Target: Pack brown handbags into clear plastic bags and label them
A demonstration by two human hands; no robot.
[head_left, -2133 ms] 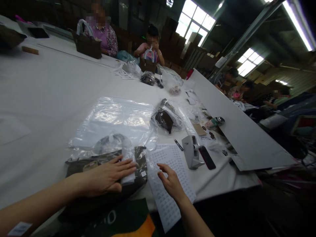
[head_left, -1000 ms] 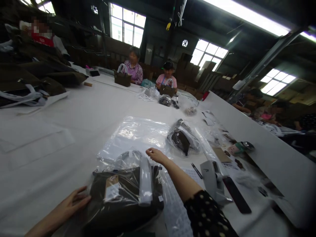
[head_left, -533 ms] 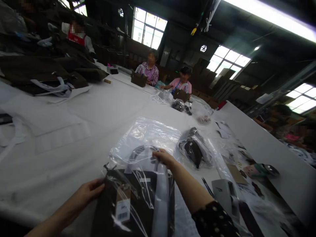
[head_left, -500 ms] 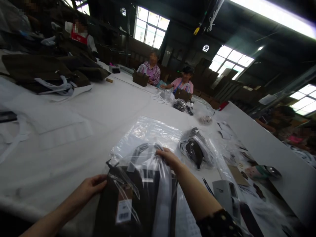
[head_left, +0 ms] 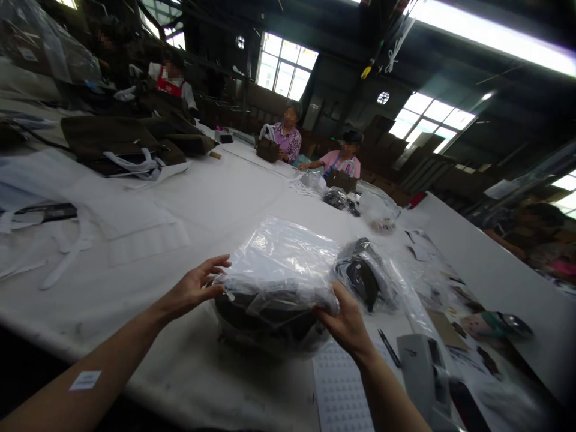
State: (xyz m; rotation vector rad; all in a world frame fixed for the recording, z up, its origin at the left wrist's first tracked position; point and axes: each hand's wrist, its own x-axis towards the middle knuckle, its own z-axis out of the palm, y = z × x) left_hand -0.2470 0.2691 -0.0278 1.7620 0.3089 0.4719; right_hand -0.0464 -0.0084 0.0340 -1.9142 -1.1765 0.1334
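Observation:
A dark olive handbag (head_left: 270,318) inside a clear plastic bag (head_left: 283,246) stands on the white table in front of me, its upper side tilted toward me. The plastic's flat, shiny end stretches away beyond it. At the left upper corner is my left hand (head_left: 193,288), fingers apart, with the thumb at the edge of the plastic. My right hand (head_left: 344,318) is closed on the plastic at the right upper corner. A small white label (head_left: 85,380) is stuck to my left forearm. The handbag's straps and hang tag are not visible.
Another plastic-wrapped dark bag (head_left: 364,276) lies just right. Nearer me are a sheet of labels (head_left: 339,384), black tweezers (head_left: 389,348) and a grey tape dispenser (head_left: 420,366). Dark bags (head_left: 121,141) lie far left. Co-workers (head_left: 288,135) sit across the table.
The bagged handbag has tipped, so its front and tag no longer show. My right hand has moved from the straps to the right corner; my left hand has moved up to the left corner.

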